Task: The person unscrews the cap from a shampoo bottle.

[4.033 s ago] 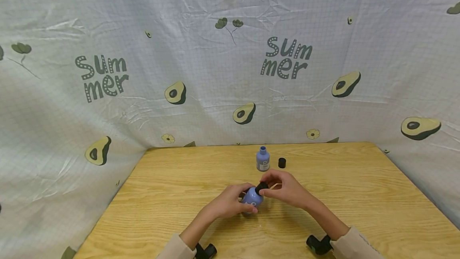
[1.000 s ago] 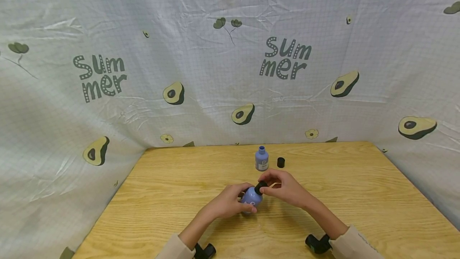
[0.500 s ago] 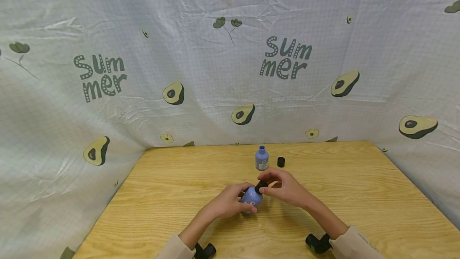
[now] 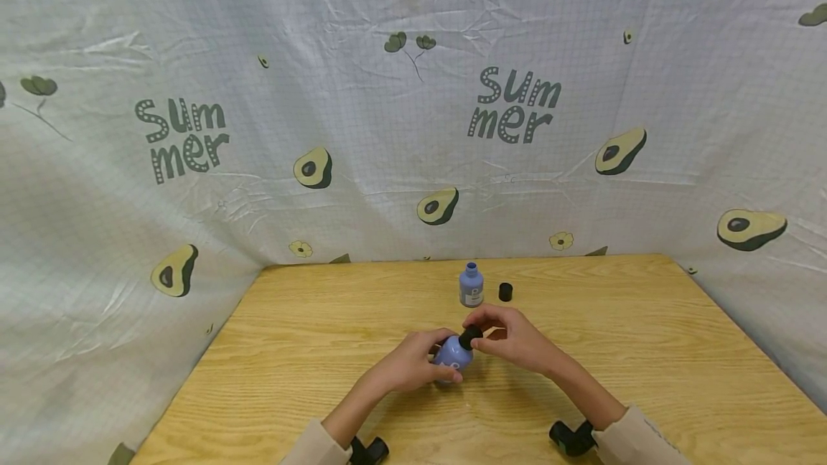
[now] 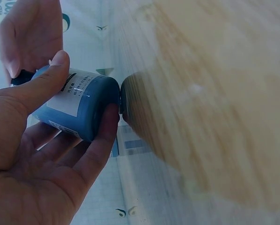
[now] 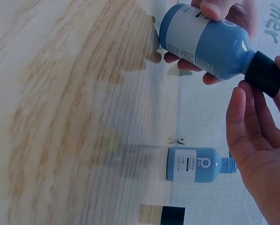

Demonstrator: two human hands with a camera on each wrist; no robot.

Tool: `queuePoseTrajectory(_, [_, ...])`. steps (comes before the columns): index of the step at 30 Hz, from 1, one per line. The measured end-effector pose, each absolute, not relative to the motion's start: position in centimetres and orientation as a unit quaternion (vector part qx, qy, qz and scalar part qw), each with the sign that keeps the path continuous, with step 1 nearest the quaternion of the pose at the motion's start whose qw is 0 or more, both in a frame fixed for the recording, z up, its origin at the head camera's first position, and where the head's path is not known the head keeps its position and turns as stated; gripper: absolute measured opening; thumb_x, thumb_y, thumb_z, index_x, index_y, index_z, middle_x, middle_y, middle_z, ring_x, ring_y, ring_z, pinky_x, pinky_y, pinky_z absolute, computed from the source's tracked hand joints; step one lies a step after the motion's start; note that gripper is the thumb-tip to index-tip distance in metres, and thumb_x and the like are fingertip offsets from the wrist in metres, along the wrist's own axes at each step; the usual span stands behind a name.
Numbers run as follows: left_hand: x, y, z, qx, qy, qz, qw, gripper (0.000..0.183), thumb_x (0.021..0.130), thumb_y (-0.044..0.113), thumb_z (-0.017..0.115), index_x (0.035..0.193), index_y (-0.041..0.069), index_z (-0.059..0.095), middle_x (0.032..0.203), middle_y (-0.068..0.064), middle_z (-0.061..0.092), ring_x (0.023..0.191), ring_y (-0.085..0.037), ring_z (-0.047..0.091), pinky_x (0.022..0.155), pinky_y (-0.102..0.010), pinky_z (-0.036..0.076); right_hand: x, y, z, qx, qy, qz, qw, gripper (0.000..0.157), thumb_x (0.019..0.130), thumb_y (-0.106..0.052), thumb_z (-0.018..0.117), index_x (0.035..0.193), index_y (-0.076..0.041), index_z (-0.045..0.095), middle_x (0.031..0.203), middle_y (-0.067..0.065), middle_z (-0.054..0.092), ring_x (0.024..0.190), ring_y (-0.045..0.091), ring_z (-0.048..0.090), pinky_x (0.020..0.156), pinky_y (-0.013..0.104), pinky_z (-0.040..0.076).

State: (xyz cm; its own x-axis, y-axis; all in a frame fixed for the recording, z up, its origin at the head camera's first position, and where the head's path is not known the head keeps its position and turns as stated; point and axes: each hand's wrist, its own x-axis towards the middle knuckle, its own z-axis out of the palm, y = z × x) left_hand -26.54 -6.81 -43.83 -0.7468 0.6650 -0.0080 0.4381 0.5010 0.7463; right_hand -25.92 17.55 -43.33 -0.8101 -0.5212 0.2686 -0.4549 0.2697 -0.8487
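My left hand (image 4: 413, 362) grips a blue bottle (image 6: 208, 42) round its body, thumb on one side and fingers on the other. The bottle leans to the right, its white label showing in both wrist views. On its neck sits a black cap (image 6: 264, 73), pinched by my right hand (image 4: 513, 339) between thumb and fingers. The bottle's base is close over the wooden table (image 4: 310, 350). Behind my hands stands a second blue bottle (image 4: 472, 287), upright, its threaded neck bare. A loose black cap (image 4: 505, 292) stands on the table just right of it.
A white cloth (image 4: 362, 113) printed with avocados and "summer" lettering hangs behind the table and along its sides. Black devices are strapped at both wrists, below the beige sleeves (image 4: 639, 440).
Both hands keep their hold on the tilted bottle and its cap. The right fingers shift slightly about the cap. The second bottle and the loose cap stay where they were.
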Motion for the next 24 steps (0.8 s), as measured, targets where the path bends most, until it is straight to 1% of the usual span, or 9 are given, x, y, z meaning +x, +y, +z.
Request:
queuePoseTrajectory(4, [-26.54,-6.8,-43.85,0.323,0.854,0.38,0.148,0.058,0.091,0.026,0.082,0.141,0.01,0.059,0.129,-0.008,0.07,0.119,-0.027,0.069,0.094,-0.031,0.057,-25.79,17.49,-43.22,-0.313,0.794,-0.52,0.03,0.029,0.098,-0.009,0.069,0.123,0.005,0.064,0.118,0.021,0.066,0.102,0.007,0.064,0.086,0.026,0.058])
queuePoseTrajectory(9, [-26.58,-6.84,-43.94,0.324,0.854,0.38,0.147,0.054,0.091,0.026,0.082,0.138,0.011,0.061,0.126,-0.006,0.07,0.118,-0.024,0.069,0.094,-0.029,0.057,-25.81,17.52,-43.32,-0.3,0.802,-0.516,0.024,0.028,0.099,-0.015,0.07,0.122,0.0,0.066,0.118,0.019,0.067,0.101,0.008,0.064,0.085,0.027,0.058])
queuePoseTrajectory(15, [-26.66,-6.85,-44.03,0.322,0.855,0.379,0.147,0.054,0.091,0.026,0.082,0.138,0.012,0.061,0.127,-0.006,0.07,0.117,-0.024,0.069,0.094,-0.03,0.057,-25.97,17.64,-43.43,-0.279,0.812,-0.512,0.015,0.021,0.099,-0.019,0.07,0.113,-0.004,0.069,0.108,0.013,0.068,0.095,0.01,0.065,0.082,0.028,0.058])
queuePoseTrajectory(18, [-26.67,-6.85,-44.01,0.324,0.854,0.38,0.147,0.054,0.091,0.026,0.082,0.139,0.011,0.061,0.127,-0.006,0.07,0.117,-0.024,0.069,0.094,-0.029,0.057,-25.97,17.65,-43.39,-0.284,0.809,-0.515,0.018,0.021,0.099,-0.017,0.069,0.113,-0.002,0.069,0.108,0.014,0.068,0.094,0.009,0.065,0.082,0.027,0.058])
queuePoseTrajectory(22, [-26.64,-6.82,-43.93,0.326,0.855,0.377,0.144,0.055,0.091,0.026,0.082,0.139,0.01,0.061,0.127,-0.007,0.07,0.117,-0.024,0.069,0.094,-0.029,0.057,-25.82,17.64,-43.17,-0.298,0.801,-0.518,0.025,0.028,0.099,-0.014,0.068,0.12,0.005,0.066,0.113,0.018,0.067,0.098,0.007,0.064,0.084,0.025,0.058])
queuePoseTrajectory(24, [-26.63,-6.81,-43.94,0.326,0.856,0.376,0.143,0.057,0.091,0.027,0.082,0.141,0.01,0.06,0.128,-0.007,0.07,0.117,-0.024,0.069,0.093,-0.029,0.057,-25.73,17.62,-43.05,-0.305,0.799,-0.518,0.027,0.029,0.099,-0.012,0.068,0.122,0.006,0.065,0.115,0.019,0.067,0.1,0.006,0.064,0.085,0.025,0.058])
